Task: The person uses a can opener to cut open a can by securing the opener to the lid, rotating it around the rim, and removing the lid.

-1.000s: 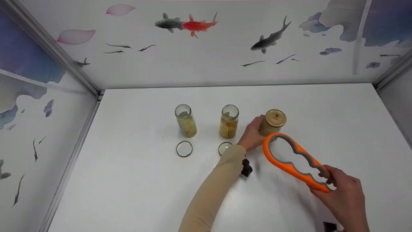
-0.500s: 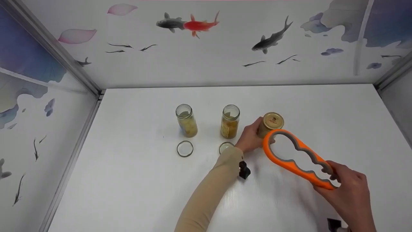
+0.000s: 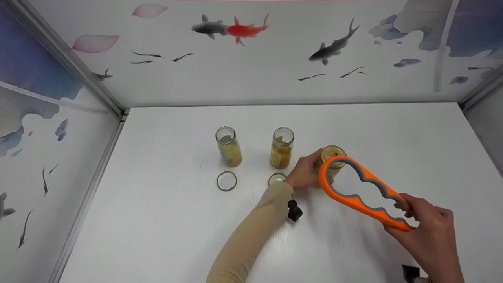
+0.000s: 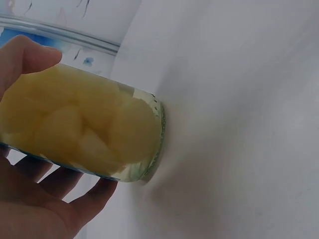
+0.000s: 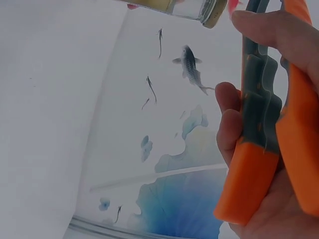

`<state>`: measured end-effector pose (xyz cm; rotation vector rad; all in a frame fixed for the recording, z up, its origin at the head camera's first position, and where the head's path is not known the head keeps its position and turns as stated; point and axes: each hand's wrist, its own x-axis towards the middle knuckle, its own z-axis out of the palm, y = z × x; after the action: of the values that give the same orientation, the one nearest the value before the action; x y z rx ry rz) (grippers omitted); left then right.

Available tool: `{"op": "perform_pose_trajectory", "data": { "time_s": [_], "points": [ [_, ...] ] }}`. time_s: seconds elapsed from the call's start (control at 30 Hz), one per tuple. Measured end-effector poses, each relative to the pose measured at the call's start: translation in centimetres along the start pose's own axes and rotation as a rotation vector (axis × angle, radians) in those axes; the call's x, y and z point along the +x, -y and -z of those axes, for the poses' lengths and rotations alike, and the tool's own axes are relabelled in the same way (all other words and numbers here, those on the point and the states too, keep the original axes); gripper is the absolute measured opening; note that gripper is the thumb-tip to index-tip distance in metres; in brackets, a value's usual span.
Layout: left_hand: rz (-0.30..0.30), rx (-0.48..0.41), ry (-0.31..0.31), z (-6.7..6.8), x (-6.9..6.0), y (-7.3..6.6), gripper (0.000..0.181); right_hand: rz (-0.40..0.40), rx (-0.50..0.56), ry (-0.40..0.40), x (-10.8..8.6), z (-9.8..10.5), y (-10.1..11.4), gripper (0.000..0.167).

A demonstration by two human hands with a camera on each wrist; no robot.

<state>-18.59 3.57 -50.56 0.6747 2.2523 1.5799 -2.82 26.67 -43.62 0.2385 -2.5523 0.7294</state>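
Observation:
My left hand grips a lidded glass jar around its side. In the left wrist view that jar holds pale yellow chunks in liquid, with the thumb above and fingers beneath. My right hand holds one end of an orange and grey opener with a scalloped inner edge. Its rounded far end overlaps the jar in the head view; whether they touch I cannot tell. The right wrist view shows fingers curled round the opener and the jar's gold lid beyond.
Two lidless jars, one pale and one amber, stand upright left of my left hand. A lid lies before the pale one; another lid, partly behind my sleeve, lies before the amber one. Patterned walls border the white table.
The held jar has come left and nearer to me with my left hand. My right hand has shifted slightly right, and the opener's rounded end now overlaps the jar's lid in view.

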Motion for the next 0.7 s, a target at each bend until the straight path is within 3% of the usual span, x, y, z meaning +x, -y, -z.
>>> {"op": "perform_pose_trajectory", "data": {
  "time_s": [0.27,0.53,0.7],
  "points": [
    [-0.024,0.022,0.075,0.9,-0.7,-0.7,0.067,0.041,-0.019,0.007,0.9,0.2,0.4,0.062],
    [-0.070,0.111,0.175,1.8,-1.6,-1.1,0.063,0.045,-0.034,0.036,1.4,0.3,1.0,0.065],
    [-0.092,0.138,0.214,2.2,-2.2,-1.0,0.059,0.090,-0.025,0.040,1.9,0.1,1.1,0.065]
  ]
}}
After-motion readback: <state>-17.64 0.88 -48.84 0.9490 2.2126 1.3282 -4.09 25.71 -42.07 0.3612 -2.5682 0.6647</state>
